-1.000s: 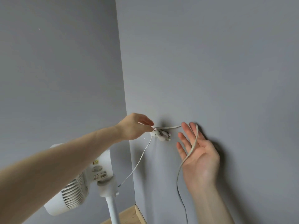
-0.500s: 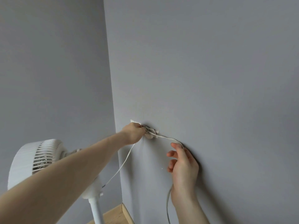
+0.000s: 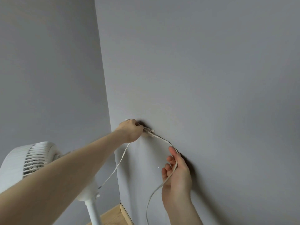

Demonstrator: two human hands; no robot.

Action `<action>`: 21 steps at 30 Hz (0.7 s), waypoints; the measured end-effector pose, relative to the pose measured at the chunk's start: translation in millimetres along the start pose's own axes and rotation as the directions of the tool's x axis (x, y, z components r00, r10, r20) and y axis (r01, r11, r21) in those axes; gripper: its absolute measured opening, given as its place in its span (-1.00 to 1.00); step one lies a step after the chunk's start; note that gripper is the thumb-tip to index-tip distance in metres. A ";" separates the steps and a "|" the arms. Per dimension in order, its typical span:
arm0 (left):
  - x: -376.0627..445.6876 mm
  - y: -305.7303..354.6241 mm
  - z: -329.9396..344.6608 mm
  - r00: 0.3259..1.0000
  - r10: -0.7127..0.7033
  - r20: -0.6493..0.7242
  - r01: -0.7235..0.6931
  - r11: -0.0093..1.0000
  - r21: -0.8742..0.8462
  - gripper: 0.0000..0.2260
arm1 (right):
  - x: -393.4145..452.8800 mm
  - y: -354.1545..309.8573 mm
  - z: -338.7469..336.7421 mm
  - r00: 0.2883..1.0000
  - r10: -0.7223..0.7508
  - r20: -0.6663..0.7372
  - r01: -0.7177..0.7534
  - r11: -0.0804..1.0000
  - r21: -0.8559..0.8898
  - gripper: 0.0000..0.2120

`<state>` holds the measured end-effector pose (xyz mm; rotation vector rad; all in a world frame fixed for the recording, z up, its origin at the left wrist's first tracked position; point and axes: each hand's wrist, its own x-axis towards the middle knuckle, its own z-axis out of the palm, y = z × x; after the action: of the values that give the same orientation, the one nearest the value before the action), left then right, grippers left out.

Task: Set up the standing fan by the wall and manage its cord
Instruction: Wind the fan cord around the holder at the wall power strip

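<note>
A white standing fan on a white pole stands at the lower left beside the grey wall corner. Its flat white cord runs up from the fan to a small pale clip on the wall, then arcs right and down. My left hand is pressed against the wall at the clip, fingers curled on it and on the cord there. My right hand is lower right, its fingers curled round the hanging part of the cord close to the wall.
Two grey walls meet at a corner just left of the clip. A wooden skirting board and a strip of wooden floor show at the bottom.
The right hand went from open with the cord lying over its fingers to curled round the cord. The left hand has pushed in tight against the clip. The view shifted left and the fan head now faces away.
</note>
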<state>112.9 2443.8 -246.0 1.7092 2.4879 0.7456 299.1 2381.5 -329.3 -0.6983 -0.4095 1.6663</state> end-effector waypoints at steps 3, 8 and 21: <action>-5.1 -6.5 6.1 1.000 0.008 -0.008 -0.009 0.998 -0.066 -0.76 | 2.8 9.8 -0.4 1.000 0.010 -0.001 -0.010 0.999 0.045 -0.84; -11.9 -16.4 17.2 0.998 0.039 -0.043 -0.044 0.991 -0.130 -0.45 | 11.9 28.9 -5.4 0.998 -0.041 -0.056 0.041 0.999 0.004 -0.74; -15.5 -12.2 21.6 0.999 0.001 -0.047 -0.014 0.962 -0.274 -0.46 | 15.2 34.5 -4.8 0.993 0.096 -0.074 -0.086 0.988 0.130 -0.77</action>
<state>114.7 2434.5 -273.7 1.6201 2.2745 1.0842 274.7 2388.3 -357.6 -0.6952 -0.2152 1.7275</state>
